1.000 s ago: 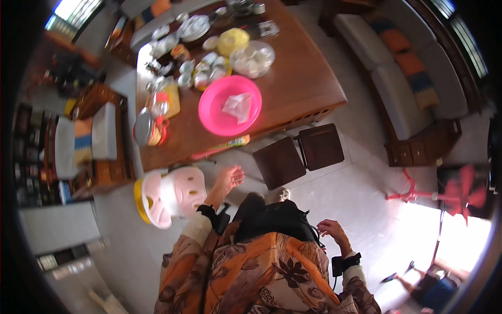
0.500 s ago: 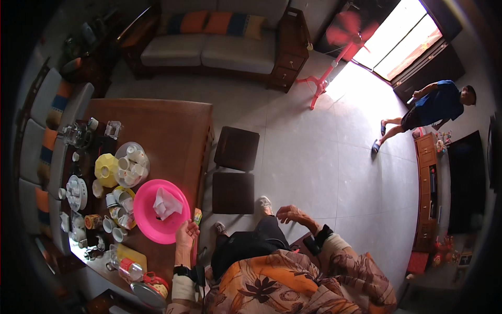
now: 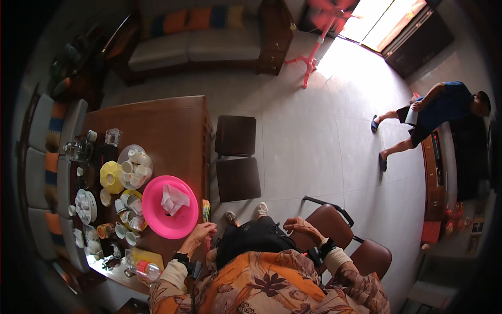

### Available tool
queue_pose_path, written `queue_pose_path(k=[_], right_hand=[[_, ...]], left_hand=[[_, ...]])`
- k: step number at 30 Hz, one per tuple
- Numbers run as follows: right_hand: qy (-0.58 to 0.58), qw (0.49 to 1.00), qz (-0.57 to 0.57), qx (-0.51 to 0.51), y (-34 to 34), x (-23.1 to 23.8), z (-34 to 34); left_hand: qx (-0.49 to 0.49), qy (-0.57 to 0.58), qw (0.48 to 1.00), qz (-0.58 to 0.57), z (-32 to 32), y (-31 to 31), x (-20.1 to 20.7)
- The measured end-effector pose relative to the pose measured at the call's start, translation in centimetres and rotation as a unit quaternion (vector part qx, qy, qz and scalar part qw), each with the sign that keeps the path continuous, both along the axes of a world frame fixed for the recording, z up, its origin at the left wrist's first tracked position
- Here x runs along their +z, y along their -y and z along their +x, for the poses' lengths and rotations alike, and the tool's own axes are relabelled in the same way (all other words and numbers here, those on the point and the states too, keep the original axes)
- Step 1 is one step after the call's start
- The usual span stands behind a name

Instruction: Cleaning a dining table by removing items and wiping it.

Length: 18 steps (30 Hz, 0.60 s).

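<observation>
On my feed, L hand (image 3: 201, 234) hovers at the right edge of the wooden table (image 3: 162, 131), fingers loosely curled, nothing held; R hand (image 3: 301, 226), likewise empty, is by a brown chair (image 3: 330, 227). Pink basin (image 3: 176, 223) sits near that table edge, w/ crumpled white sheet (image 3: 173, 199) inside. Clear bowl (image 3: 150, 160) & yellow dish (image 3: 137, 194) hold white cups (image 3: 127, 167). I'd judge: between grips; gripping the basin would req. fingers under its rim.
</observation>
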State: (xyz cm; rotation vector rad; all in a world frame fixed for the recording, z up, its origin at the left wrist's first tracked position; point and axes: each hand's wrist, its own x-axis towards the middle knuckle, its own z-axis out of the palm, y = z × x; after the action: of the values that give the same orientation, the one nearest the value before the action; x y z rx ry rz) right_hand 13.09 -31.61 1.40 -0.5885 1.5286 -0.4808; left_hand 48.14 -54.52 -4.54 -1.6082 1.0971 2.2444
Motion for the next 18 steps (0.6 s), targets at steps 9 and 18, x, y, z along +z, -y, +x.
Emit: queue_pose_path(k=[9,18], right_hand=[[-0.061,0.998,-0.016,-0.020,-5.0,-4.9,0.2],[-0.015,0.951,0.001,-0.310,-6.5,-4.9,1.9]], left_hand=[[-0.019,-0.049,0.998,0.040,-1.6,-1.1,-1.6],[0.016,-0.042,0.998,-0.045,-3.7,5.2,2.5]])
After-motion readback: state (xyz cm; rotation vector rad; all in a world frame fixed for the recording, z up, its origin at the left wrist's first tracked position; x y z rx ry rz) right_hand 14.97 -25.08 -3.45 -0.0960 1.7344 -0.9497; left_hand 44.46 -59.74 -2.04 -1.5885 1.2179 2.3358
